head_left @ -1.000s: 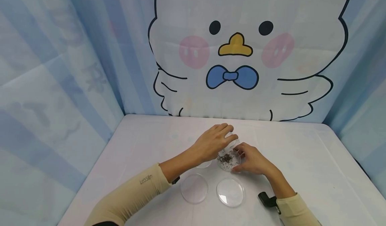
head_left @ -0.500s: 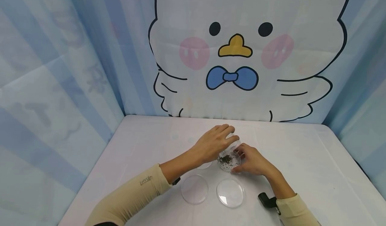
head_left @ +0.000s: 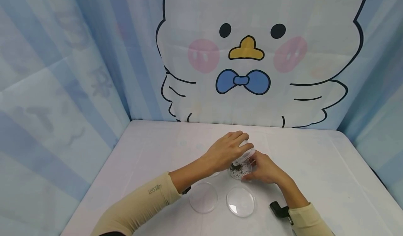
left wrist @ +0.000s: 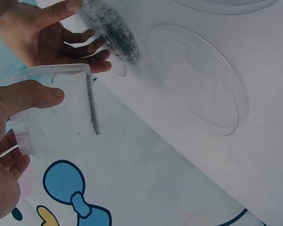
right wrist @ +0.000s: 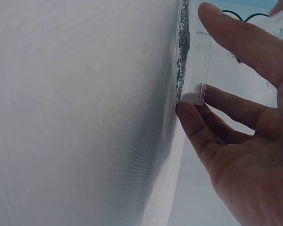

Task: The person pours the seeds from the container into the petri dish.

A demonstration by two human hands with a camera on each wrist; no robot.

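Observation:
In the head view, my left hand (head_left: 225,150) grips a clear plastic container (head_left: 244,155) tilted over a round clear petri dish (head_left: 240,172). The left wrist view shows my thumb along the side of the container (left wrist: 56,113), with a thin line of dark grains inside near one edge. Dark and white grains are spread across the bottom of the petri dish (left wrist: 115,33). My right hand (head_left: 266,167) holds that dish from the right, thumb and fingers around its rim. Seen edge-on in the right wrist view, the dish (right wrist: 198,70) stands between the thumb and fingers of my right hand (right wrist: 250,122).
Two clear round dishes or lids, a left one (head_left: 203,198) and a right one (head_left: 240,202), lie on the white table (head_left: 157,141) nearer me. Another clear rim (head_left: 215,174) shows partly under my left wrist. A printed curtain (head_left: 195,99) stands behind the table.
My left hand has shifted slightly right with the container, which now tips further and covers more of the dish. My right hand has stayed at the dish's rim.

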